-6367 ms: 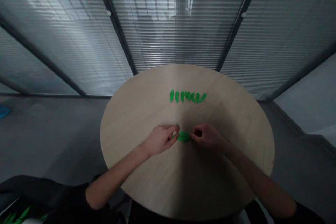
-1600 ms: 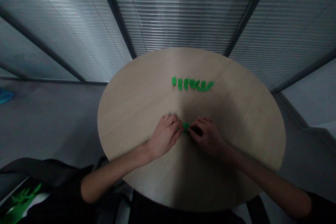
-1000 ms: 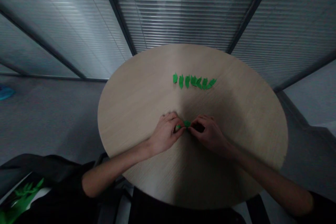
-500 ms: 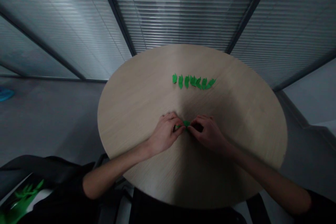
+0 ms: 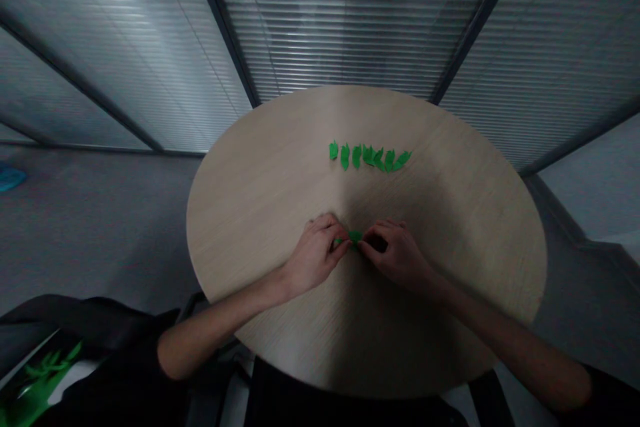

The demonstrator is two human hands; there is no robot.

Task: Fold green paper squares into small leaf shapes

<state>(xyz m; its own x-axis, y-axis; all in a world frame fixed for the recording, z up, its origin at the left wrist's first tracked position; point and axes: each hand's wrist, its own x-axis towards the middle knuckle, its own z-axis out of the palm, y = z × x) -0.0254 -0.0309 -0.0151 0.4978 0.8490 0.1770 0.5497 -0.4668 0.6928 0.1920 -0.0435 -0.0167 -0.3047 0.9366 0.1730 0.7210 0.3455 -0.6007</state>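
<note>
A small green folded paper piece [image 5: 355, 237] lies between my two hands at the middle of the round wooden table [image 5: 260, 173]. My left hand [image 5: 315, 255] pinches its left end with fingers curled. My right hand [image 5: 397, 255] pinches its right end, fingers also closed. Most of the piece is hidden by my fingertips. Farther back on the table lies a row of several green folded paper pieces [image 5: 369, 155], side by side, well apart from my hands.
Glass walls with horizontal blinds [image 5: 350, 20] stand behind the table. Grey floor surrounds it. More green paper [image 5: 40, 380] shows at the lower left on a dark surface by my left arm. A blue object [image 5: 9, 177] lies on the floor far left.
Since 6.4 s ago my hands have drawn closer together on the green piece, which now looks much smaller. Over the last second almost nothing has moved.
</note>
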